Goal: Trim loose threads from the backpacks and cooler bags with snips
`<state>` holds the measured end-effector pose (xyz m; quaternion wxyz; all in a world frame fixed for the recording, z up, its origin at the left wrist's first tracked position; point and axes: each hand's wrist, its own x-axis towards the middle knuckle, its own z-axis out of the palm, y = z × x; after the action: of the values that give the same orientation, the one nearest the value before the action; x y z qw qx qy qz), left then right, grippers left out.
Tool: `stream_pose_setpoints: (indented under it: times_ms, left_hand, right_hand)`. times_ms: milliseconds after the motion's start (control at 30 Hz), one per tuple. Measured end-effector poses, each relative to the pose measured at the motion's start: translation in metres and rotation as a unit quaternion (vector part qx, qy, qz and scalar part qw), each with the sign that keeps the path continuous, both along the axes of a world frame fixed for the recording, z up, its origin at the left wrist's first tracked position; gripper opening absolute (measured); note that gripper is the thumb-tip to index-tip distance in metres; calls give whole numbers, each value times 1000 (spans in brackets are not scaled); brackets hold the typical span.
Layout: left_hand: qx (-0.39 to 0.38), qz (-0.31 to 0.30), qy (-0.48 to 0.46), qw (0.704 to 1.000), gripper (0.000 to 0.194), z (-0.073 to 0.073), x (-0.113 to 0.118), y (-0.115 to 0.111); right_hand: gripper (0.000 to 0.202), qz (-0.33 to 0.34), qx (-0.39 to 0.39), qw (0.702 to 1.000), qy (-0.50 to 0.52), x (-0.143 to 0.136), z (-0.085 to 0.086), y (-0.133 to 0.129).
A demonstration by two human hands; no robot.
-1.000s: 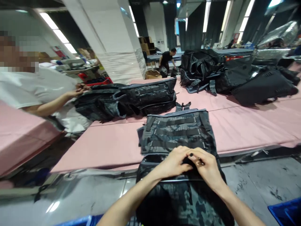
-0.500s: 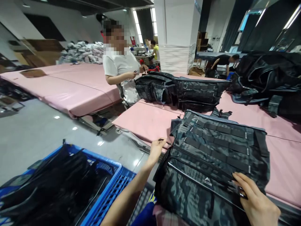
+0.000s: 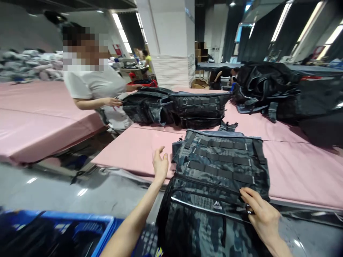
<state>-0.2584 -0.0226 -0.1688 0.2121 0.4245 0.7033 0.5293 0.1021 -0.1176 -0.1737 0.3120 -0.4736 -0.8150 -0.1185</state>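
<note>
A dark camouflage backpack (image 3: 214, 171) with webbing rows and a pale logo lies in front of me, its lower part over the table's near edge. My left hand (image 3: 160, 164) hovers just off the bag's left side, fingers apart, with nothing visible in it. On the right, my right hand (image 3: 259, 210) has its fingers together, gripping the backpack's front near the zipper seam. A dark, shiny ring-like item (image 3: 249, 208) sits at one of its fingers. The fingertips' far sides are hidden.
A pink-covered table (image 3: 292, 171) carries more camouflage bags (image 3: 171, 107) and a dark heap of bags (image 3: 270, 85). A co-worker in a white shirt (image 3: 93, 85) stands behind at left. A blue crate (image 3: 104, 228) with dark fabric is at lower left.
My left hand has come off the bag's left edge, where it pinched something small and dark, and opened. The view has turned right. My right hand stays on the backpack.
</note>
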Motion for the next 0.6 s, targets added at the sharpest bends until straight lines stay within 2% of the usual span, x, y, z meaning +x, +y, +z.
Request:
stream_pose_setpoints:
  times_ms: [33, 100, 133, 167, 233, 333, 400, 500, 600]
  left_hand:
    - [72, -19, 60, 995, 21, 16, 15, 1]
    - [162, -177, 152, 959, 13, 44, 59, 2]
    - [178, -261, 181, 931, 13, 55, 85, 3]
    - [187, -317, 195, 909, 15, 64, 112, 5]
    - [193, -394, 217, 872, 17, 74, 162, 13]
    - [196, -424, 235, 853, 17, 74, 215, 30]
    - [197, -408, 219, 864, 18, 69, 233, 39]
    - [193, -382, 185, 884, 20, 64, 241, 43]
    - [182, -385, 200, 882, 18, 60, 239, 39]
  right_hand:
    - [52, -2, 3, 1000, 9, -2, 1, 1]
    - [50, -5, 9, 1000, 28, -7, 2, 2]
    - [50, -4, 10, 999, 39, -8, 3, 2]
    - [50, 5, 7, 999, 51, -8, 4, 2]
    - [47, 46, -9, 995, 88, -2, 9, 3]
    - [40, 99, -20, 982, 157, 18, 24, 15]
    - [35, 73, -1, 978, 195, 35, 38, 32]
    - [27, -3, -24, 967, 255, 52, 55, 65]
    - [24, -14, -134, 912, 387, 50, 63, 95]
